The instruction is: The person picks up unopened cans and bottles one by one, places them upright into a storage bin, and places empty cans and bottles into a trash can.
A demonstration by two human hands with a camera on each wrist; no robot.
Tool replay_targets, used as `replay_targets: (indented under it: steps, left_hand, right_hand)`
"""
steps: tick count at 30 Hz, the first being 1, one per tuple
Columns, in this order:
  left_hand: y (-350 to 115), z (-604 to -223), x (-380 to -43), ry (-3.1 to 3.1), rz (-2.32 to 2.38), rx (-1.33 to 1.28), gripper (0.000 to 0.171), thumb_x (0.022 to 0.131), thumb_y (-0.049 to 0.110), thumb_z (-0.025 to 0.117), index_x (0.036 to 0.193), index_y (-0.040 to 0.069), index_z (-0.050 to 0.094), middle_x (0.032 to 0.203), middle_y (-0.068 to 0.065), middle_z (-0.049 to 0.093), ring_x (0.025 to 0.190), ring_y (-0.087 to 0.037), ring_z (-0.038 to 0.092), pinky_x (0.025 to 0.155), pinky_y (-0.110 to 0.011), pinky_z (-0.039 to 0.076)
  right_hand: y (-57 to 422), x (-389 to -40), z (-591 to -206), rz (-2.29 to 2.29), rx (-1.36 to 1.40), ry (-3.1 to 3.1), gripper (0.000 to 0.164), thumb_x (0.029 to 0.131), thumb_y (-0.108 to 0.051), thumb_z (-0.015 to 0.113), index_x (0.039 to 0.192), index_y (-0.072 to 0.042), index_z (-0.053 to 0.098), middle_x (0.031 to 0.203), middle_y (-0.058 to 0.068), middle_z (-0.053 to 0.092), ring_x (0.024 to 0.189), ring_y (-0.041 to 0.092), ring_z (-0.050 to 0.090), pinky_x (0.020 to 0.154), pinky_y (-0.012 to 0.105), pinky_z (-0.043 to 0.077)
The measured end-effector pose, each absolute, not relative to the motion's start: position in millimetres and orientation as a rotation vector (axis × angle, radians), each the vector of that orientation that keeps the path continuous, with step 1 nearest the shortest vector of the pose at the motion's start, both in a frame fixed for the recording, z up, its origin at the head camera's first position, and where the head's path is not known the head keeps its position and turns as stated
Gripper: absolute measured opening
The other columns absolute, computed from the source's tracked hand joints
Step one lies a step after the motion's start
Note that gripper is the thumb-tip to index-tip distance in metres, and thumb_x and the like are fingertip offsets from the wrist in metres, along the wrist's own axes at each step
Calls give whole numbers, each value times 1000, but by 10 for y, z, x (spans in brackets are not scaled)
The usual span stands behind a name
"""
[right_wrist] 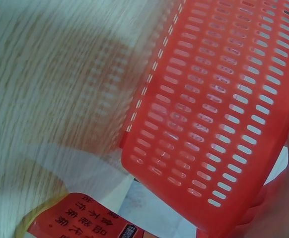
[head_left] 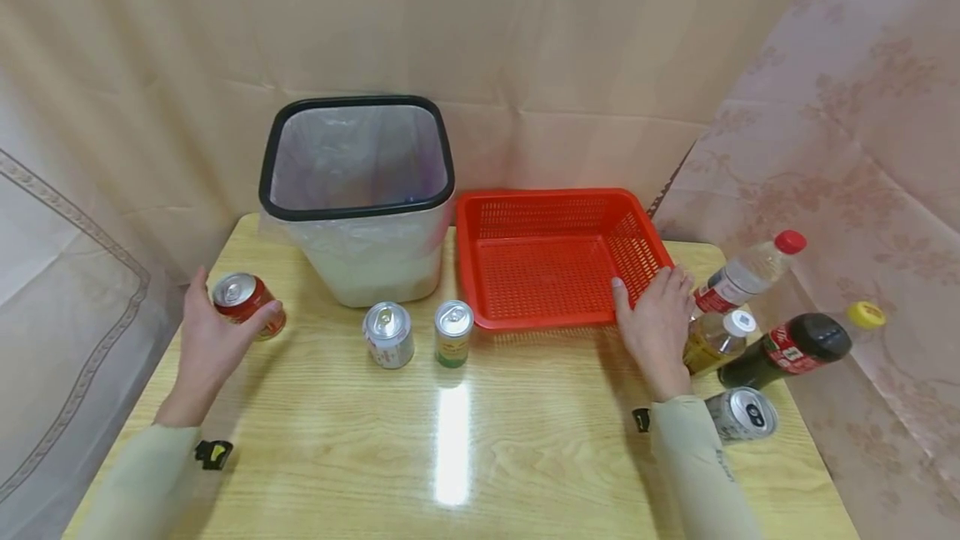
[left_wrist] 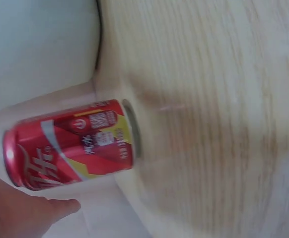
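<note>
My left hand (head_left: 210, 344) is spread around a red soda can (head_left: 253, 307) standing at the table's left side. In the left wrist view the can (left_wrist: 77, 144) shows whole, with the thumb and a fingertip on either side of it and a gap to its wall. My right hand (head_left: 657, 325) holds the front right corner of a red plastic basket (head_left: 472, 269); its thumb reaches over the front rim, its fingers over the right side. The right wrist view shows the basket's slotted wall (right_wrist: 199, 104) close up, with part of the hand (right_wrist: 278, 198) at the rim.
A bin (head_left: 367, 261) with a black rim and clear liner stands at the back. Before it are a white can (head_left: 390, 344) and a green-gold can (head_left: 452, 340). To the right lie a red-capped bottle (head_left: 738, 282), a tea-coloured bottle (head_left: 712, 344), a cola bottle (head_left: 780, 352) and a grey can (head_left: 738, 415).
</note>
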State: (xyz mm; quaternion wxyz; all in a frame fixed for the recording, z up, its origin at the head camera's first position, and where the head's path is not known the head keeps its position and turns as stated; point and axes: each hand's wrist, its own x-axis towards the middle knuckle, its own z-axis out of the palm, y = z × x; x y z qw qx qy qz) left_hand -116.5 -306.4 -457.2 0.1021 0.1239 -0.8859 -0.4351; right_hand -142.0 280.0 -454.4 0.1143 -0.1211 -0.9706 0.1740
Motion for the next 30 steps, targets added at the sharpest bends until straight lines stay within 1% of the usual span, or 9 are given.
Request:
replay_targets:
  steps: [5, 10, 16, 22, 28, 30]
  left_hand:
    - [-3108, -4658, -1242, -2633, -1259, 390, 111, 89, 38, 79, 164, -2, 6, 160, -36, 23, 142, -57, 33, 114, -70, 30]
    - [-3120, -4724, -1272, -2656, -1248, 434, 105, 91, 39, 77, 160, -6, 12, 155, -38, 31, 137, -56, 39, 113, -68, 34]
    - [-3127, -4779, -1266, -2619, -1244, 469, 92, 92, 39, 76, 154, -6, 26, 144, -35, 46, 129, -50, 49, 107, -64, 42]
    - [-3112, -4821, -1250, -2546, -1169, 481, 81, 89, 33, 79, 147, -6, 38, 135, -34, 54, 123, -50, 54, 103, -63, 43]
    - [-3087, -4798, -1183, -2500, -1116, 453, 79, 87, 33, 82, 143, -7, 44, 131, -33, 59, 118, -49, 58, 99, -62, 45]
    - [-3072, -4768, -1155, -2479, -1084, 436, 78, 86, 34, 83, 141, -6, 46, 128, -31, 61, 114, -48, 60, 94, -58, 48]
  right_hand:
    - [2804, -1426, -4542, 465, -394, -2871, 102, 105, -63, 35, 153, 23, 11, 160, 46, 4, 149, 63, 3, 120, 71, 8]
    - [2795, -1422, -4529, 462, -428, -2901, 102, 104, -61, 37, 151, 25, 10, 159, 47, 3, 148, 63, 3, 121, 69, 10]
    - [2794, -1421, -4503, 459, -445, -2931, 97, 104, -55, 40, 151, 26, 14, 159, 47, 6, 149, 62, 6, 122, 66, 11]
    - [2800, -1423, -4493, 478, -446, -2957, 96, 104, -53, 41, 151, 26, 13, 159, 48, 4, 148, 63, 6, 122, 67, 9]
    - [2803, -1417, -4495, 472, -441, -2949, 96, 104, -53, 41, 150, 27, 14, 158, 48, 6, 149, 62, 8, 123, 66, 10]
    - [2803, -1413, -4493, 467, -442, -2949, 96, 104, -53, 42, 150, 27, 14, 158, 48, 6, 149, 62, 8, 123, 65, 10]
